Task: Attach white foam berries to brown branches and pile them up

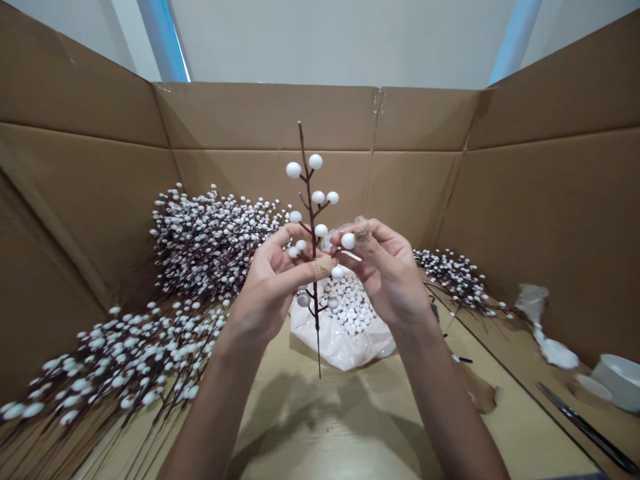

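Fingers [300, 272] of the left hand [263, 287] were pinched shut on the berry stem [309, 200], which stood nearly upright in mid-view above the table [300, 427]; those of the right hand [397, 277] were closed on a white ball [347, 241] beside it. I saw a pale wooden tabletop, with cardboard walls [425, 120] around it on three sides and a pale wall [325, 40] beyond. Stem bundles [205, 247] lay to the left and right, the nearest left one blurred and cut off by my frame. I couldn't tell whether the pinched ball was joined to a twig, and the hands covered some of the stem's middle. Behind the stem's lower part, an open plastic bag [345, 353] held many loose white balls [350, 303]. At far right, I couldn't make out anything inside the white bowl [620, 383], near a dark slender tool [590, 427].
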### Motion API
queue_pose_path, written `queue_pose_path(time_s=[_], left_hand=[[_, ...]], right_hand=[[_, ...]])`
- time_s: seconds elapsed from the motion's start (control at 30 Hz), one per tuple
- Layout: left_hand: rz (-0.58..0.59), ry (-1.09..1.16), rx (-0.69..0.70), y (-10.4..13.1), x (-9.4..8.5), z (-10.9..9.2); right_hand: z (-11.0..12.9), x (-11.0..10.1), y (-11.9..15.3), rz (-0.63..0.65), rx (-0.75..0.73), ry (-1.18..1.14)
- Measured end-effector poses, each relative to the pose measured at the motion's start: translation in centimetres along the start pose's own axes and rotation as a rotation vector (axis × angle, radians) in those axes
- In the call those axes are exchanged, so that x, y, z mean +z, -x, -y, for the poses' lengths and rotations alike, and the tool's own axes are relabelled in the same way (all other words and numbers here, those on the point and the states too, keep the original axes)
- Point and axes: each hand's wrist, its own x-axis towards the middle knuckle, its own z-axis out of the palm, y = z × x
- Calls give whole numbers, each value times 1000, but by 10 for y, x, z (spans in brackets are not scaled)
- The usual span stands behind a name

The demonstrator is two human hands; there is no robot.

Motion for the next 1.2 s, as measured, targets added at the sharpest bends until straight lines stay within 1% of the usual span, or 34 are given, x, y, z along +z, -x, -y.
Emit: queue_pose_path(time_s=[0.1, 0.23, 0.43, 0.63, 0.97, 1.2], left_hand=[[-7, -2, 4, 0, 0, 0], [-11, 1, 2, 0, -1, -1], [4, -80, 36, 0, -4, -1], [-15, -164, 98, 1, -9, 0], [-74, -172, 117, 1, -8, 0], [-89, -169, 104, 0, -9, 2]], right_hand=[[-1, 0, 0, 32, -14, -3], [-2, 0, 1, 41, -32, 12], [-5, 1, 0, 30, -26, 39], [-11, 3, 0, 15, -84, 67], [-18, 3, 0, -23, -99, 40], [-17, 4, 0, -21, -116, 95]])
